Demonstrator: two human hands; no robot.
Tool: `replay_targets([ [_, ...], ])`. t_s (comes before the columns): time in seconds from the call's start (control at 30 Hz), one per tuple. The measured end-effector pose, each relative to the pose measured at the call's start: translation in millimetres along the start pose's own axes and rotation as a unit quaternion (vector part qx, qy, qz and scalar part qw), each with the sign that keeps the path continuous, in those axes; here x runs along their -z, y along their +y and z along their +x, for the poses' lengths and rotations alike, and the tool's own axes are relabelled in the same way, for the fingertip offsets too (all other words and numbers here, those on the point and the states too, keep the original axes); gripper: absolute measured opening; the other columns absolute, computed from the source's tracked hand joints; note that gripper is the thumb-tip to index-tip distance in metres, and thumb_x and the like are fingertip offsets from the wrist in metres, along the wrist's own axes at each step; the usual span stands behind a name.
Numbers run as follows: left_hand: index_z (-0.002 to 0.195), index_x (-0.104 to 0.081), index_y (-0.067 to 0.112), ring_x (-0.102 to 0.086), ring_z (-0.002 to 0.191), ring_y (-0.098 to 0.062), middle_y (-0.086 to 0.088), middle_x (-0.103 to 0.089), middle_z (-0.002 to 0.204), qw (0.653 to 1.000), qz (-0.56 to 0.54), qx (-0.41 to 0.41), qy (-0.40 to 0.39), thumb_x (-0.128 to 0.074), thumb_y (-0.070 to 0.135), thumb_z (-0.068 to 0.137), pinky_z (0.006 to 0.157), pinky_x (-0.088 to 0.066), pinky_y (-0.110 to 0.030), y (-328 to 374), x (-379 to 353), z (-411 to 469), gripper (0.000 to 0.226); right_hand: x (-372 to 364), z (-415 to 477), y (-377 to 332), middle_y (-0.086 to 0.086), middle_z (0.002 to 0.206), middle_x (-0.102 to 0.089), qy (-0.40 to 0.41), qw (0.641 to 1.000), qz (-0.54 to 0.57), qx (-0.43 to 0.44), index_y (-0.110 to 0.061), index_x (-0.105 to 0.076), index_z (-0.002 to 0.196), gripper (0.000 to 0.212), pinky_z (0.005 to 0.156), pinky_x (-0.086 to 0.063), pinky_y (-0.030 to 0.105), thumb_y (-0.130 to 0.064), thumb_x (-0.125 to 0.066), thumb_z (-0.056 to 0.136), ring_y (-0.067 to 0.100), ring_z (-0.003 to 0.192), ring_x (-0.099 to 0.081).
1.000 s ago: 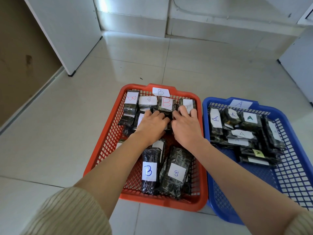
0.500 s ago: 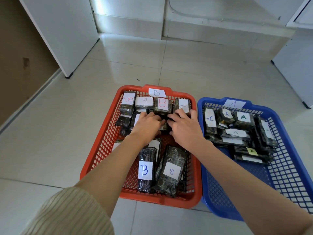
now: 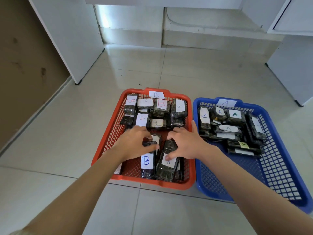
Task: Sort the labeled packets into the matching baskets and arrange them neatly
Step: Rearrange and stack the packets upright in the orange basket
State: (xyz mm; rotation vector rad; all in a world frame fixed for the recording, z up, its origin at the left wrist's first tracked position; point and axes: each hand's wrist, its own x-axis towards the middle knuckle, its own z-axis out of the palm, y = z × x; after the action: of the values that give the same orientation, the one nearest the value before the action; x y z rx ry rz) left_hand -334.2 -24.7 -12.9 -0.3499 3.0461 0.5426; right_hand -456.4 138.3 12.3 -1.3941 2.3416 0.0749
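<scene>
A red basket (image 3: 108, 143) tagged B holds several dark packets with white B labels. A neat row (image 3: 160, 107) lies at its far end, and looser ones sit near the front. My left hand (image 3: 135, 141) closes over the top of the packet with the blue B label (image 3: 147, 164). My right hand (image 3: 184, 145) grips the top of the neighbouring B packet (image 3: 166, 167), thumb on its label. To the right, a blue basket (image 3: 277, 168) tagged A holds several A-labelled packets (image 3: 227, 128) in its far half.
Both baskets sit side by side on a pale tiled floor (image 3: 50, 133). White cabinet panels stand at the back left (image 3: 71, 39) and at the right (image 3: 294, 68). A low step (image 3: 186, 36) runs along the back wall.
Both hands have pulled back from the far row of B packets toward me and now sit on the two front packets. The far row is uncovered.
</scene>
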Motion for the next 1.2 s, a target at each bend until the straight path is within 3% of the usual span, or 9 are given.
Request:
replay_targets([
  [0.17,0.12,-0.058,0.026,-0.057,0.089,-0.007,0.01,-0.058,0.111,0.986,-0.139,0.059,-0.077,-0.074,0.043,0.075,0.079,-0.046,-0.022,-7,5,-12,0.051,2,-1,-2,-0.002,0.116,-0.049,-0.004,0.992,0.125,0.017,-0.019,-0.043,0.118,0.06,0.115,0.009,0.043,-0.051,-0.071,0.075,0.02,0.119,-0.045],
  [0.27,0.106,-0.067,0.025,-0.067,0.086,-0.009,0.009,-0.068,0.103,0.943,-0.309,0.101,-0.067,-0.074,0.024,0.079,0.086,-0.051,-0.025,-8,16,-13,0.028,4,-5,-1,-0.003,0.117,-0.043,0.02,0.973,0.228,0.008,-0.018,-0.048,0.117,0.05,0.109,-0.024,0.033,-0.039,-0.073,0.079,0.016,0.117,-0.039],
  [0.37,0.106,-0.068,0.027,-0.067,0.089,-0.01,0.009,-0.069,0.1,0.922,-0.364,0.122,-0.051,-0.068,0.022,0.084,0.084,-0.052,-0.029,-18,33,-16,0.023,6,-5,-1,0.0,0.122,-0.049,0.031,0.934,0.356,-0.003,-0.021,-0.05,0.108,0.035,0.09,-0.037,0.029,-0.03,-0.072,0.082,0.016,0.116,-0.047],
  [0.57,0.106,-0.066,0.029,-0.059,0.084,-0.004,0.009,-0.063,0.1,0.972,-0.177,0.142,-0.055,-0.067,0.026,0.083,0.064,-0.041,-0.013,-37,44,-17,0.023,15,6,4,0.004,0.101,-0.064,0.208,0.819,0.527,-0.086,-0.011,-0.055,0.101,0.021,0.062,-0.051,0.021,-0.018,-0.067,0.086,0.016,0.09,-0.063],
  [0.67,0.112,-0.065,0.025,-0.058,0.096,-0.01,0.002,-0.063,0.114,0.983,-0.107,0.135,-0.056,-0.068,0.025,0.081,0.076,-0.044,-0.02,-36,38,-15,0.031,18,11,13,0.008,0.102,-0.064,0.273,0.748,0.589,-0.138,-0.01,-0.056,0.101,0.016,0.065,-0.052,0.026,-0.014,-0.064,0.088,0.022,0.094,-0.064],
  [0.8,0.108,-0.068,0.022,-0.052,0.105,-0.014,0.003,-0.064,0.109,0.993,-0.067,0.075,0.059,-0.067,0.026,0.083,0.095,-0.043,-0.033,-2,28,-9,0.026,19,5,28,0.005,0.094,-0.064,0.347,0.672,0.625,-0.195,-0.011,-0.058,0.1,0.014,0.055,-0.051,0.021,-0.015,-0.064,0.088,0.013,0.078,-0.064],
  [0.93,0.118,-0.061,0.018,-0.061,0.095,-0.016,0.001,-0.067,0.105,0.992,-0.093,0.069,-0.048,-0.058,0.055,0.084,0.087,-0.051,-0.036,44,-3,2,0.05,18,-2,42,0.0,0.083,-0.062,0.416,0.585,0.658,-0.228,-0.013,-0.056,0.089,0.009,0.048,-0.047,0.018,-0.008,-0.063,0.086,0.007,0.063,-0.06],
  [1.07,0.131,-0.048,0.011,-0.043,0.124,-0.026,-0.011,-0.05,0.129,0.989,-0.035,0.094,-0.107,-0.054,0.066,0.081,0.097,-0.043,-0.041,65,-23,11,0.075,17,-9,48,0.0,0.084,-0.061,0.437,0.57,0.657,-0.231,-0.011,-0.056,0.092,0.009,0.046,-0.045,0.015,-0.009,-0.063,0.087,0.008,0.064,-0.058],
  [1.2,0.14,-0.035,0.014,-0.036,0.129,-0.027,-0.014,-0.044,0.134,0.981,-0.101,0.131,-0.104,-0.071,0.055,0.073,0.102,-0.04,-0.04,72,-29,19,0.086,18,-11,52,-0.001,0.081,-0.063,0.441,0.569,0.655,-0.23,-0.011,-0.056,0.092,0.009,0.042,-0.043,0.013,-0.007,-0.061,0.087,0.007,0.063,-0.06],
])
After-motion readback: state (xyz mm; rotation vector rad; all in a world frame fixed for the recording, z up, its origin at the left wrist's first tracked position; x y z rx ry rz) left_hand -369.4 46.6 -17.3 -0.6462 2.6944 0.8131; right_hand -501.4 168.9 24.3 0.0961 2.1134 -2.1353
